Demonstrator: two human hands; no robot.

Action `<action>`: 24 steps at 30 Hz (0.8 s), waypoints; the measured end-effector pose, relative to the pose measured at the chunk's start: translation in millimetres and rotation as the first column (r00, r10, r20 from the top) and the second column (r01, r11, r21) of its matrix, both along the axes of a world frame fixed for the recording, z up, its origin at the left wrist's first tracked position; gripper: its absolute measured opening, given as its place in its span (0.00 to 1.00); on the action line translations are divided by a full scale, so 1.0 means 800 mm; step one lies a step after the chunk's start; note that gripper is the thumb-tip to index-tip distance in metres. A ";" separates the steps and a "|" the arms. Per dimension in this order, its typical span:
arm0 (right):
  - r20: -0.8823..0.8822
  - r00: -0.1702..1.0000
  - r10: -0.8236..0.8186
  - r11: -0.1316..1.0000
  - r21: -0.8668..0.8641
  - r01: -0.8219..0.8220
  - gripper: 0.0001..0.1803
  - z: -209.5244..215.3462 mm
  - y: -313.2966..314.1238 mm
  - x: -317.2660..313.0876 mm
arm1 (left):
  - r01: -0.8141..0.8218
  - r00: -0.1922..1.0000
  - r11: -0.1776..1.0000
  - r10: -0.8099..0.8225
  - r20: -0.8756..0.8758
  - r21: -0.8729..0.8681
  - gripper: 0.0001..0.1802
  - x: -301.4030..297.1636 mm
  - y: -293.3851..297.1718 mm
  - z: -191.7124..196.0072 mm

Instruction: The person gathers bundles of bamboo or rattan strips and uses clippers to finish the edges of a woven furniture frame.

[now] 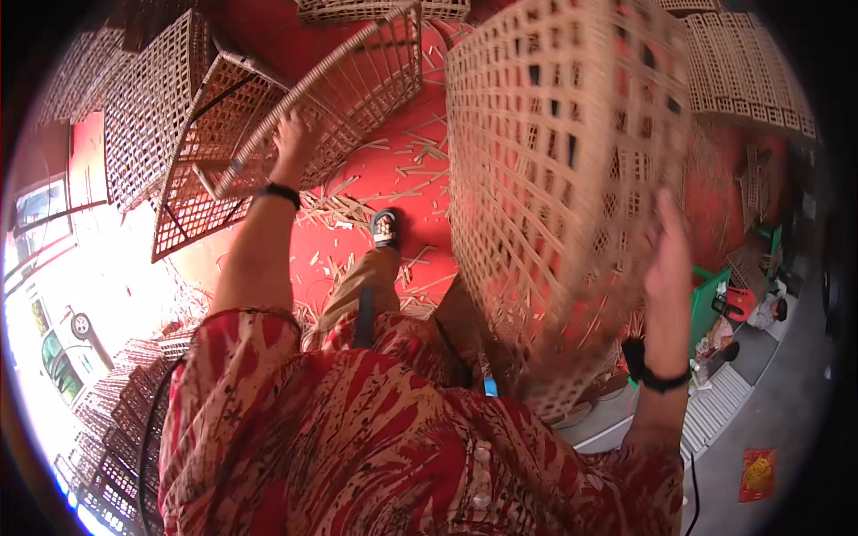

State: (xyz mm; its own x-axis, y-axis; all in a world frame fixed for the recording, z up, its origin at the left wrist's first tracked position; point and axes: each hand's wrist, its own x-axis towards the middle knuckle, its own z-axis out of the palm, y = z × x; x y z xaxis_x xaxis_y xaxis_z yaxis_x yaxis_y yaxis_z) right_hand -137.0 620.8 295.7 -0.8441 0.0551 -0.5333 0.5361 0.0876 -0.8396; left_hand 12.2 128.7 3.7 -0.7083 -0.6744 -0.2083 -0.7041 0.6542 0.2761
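Note:
My left hand (293,138) is closed around the thick rim of a brown wicker basket (375,94) with long slats, which tilts at upper left. Its fingers curl over the rim. On the right, a large open-weave wicker basket (527,152) stands tilted close in front of me, blurred by motion. My right hand (668,246) grips its right side; some fingertips are hidden by the weave. Each wrist wears a dark band. Behind my left hand, another woven panel with a dark frame (201,201) leans at an angle.
Loose wooden strips (344,210) litter the red floor (416,237) around my shoe (386,229). Stacked wicker baskets (156,107) stand at far left, with more woven pieces (746,71) at upper right. A green stool-like object (706,299) and a red item (735,304) are at right.

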 end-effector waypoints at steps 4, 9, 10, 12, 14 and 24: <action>-0.010 0.975 0.222 0.953 -0.208 -0.219 0.17 -0.076 -0.149 -0.017 | -0.137 0.989 0.988 0.140 -0.053 0.072 0.42 -0.020 -0.040 0.036; 0.001 0.978 0.210 0.906 -0.376 -0.194 0.14 -0.173 -0.285 -0.011 | -0.157 0.985 0.973 0.168 -0.051 0.170 0.40 0.013 -0.038 0.017; 0.019 0.979 0.201 0.922 -0.342 -0.183 0.12 -0.189 -0.304 -0.018 | -0.164 0.980 0.971 0.181 -0.084 0.174 0.40 0.020 -0.043 0.008; 0.009 0.989 0.149 0.937 -0.322 -0.138 0.15 -0.213 -0.324 -0.034 | -0.138 0.972 0.970 0.171 -0.160 0.200 0.42 0.017 -0.037 0.001; 0.061 0.992 0.107 0.935 -0.345 -0.080 0.16 -0.212 -0.376 -0.021 | -0.125 0.973 0.987 0.142 -0.183 0.097 0.42 0.076 -0.095 -0.052; 0.213 0.903 0.372 0.822 -0.528 -0.214 0.28 -0.353 -0.432 -0.062 | 0.105 0.844 0.976 -0.189 -0.502 -0.191 0.27 0.096 -0.039 0.108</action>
